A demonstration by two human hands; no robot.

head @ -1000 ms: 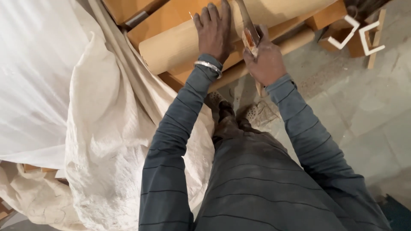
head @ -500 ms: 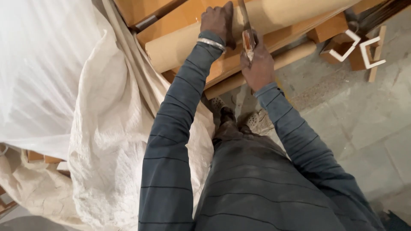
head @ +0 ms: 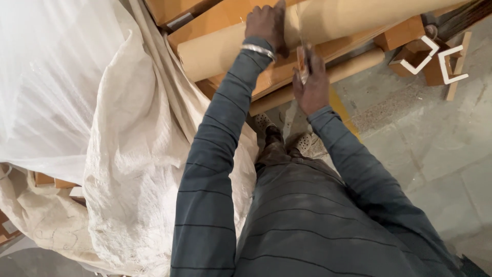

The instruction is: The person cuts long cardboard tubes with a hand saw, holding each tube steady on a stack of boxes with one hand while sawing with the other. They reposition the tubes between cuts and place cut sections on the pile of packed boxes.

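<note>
A thick brown cardboard tube (head: 348, 18) lies across stacked wooden boards in front of me. My left hand (head: 267, 24) presses flat on top of the tube, a metal bangle on the wrist. My right hand (head: 311, 84) grips the wooden handle of a saw (head: 303, 64) whose blade runs up against the tube just right of the left hand. A thinner cardboard tube (head: 328, 77) lies below, partly behind my right hand.
A large white woven sack (head: 128, 154) and clear plastic sheet (head: 46, 77) bulge at my left. Wooden blocks and white brackets (head: 435, 59) sit on the stone floor (head: 441, 149) at upper right. My feet stand close to the boards.
My right hand has pulled the saw back toward me and lower. The left hand stays pressed on the tube. The view has shifted slightly.
</note>
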